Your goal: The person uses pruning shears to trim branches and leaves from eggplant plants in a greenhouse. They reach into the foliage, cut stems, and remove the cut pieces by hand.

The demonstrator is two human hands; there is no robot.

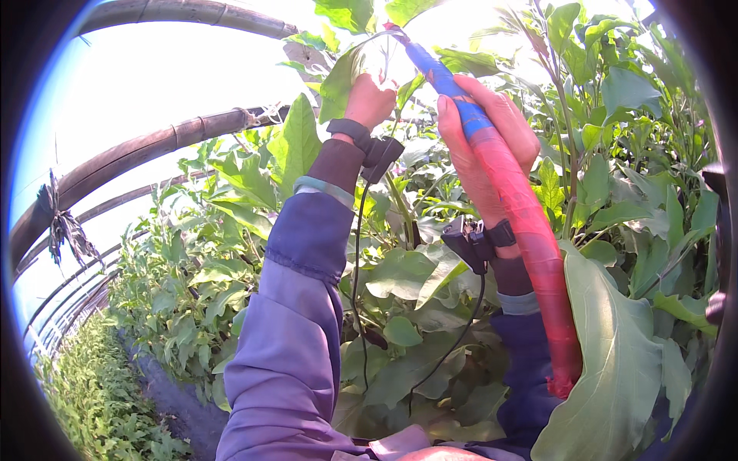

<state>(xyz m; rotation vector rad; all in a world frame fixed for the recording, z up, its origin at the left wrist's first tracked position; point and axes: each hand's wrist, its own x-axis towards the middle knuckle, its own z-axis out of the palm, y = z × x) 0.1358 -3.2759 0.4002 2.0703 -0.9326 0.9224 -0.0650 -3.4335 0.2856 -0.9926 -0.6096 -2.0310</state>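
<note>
My right hand (496, 132) is closed around a long curved rod (522, 201), wrapped in red tape below and blue tape towards its upper end. The rod's narrow tip reaches up among the top leaves, just above my left hand (371, 102). That hand is raised with its fingers curled in, beside a large drooping leaf (340, 83). Glare washes out its fingertips, so what they pinch, if anything, is unclear. Both wrists carry black straps with small devices (382, 159) and hanging cables. Eggplant plants (403, 271) stand densely around my arms.
A broad leaf (611, 357) stands close at my lower right, next to the rod's bottom end. Curved bamboo poles (144, 141) arch overhead on the left. Below them a dark soil path (179, 397) runs beside a low row of green plants (104, 392).
</note>
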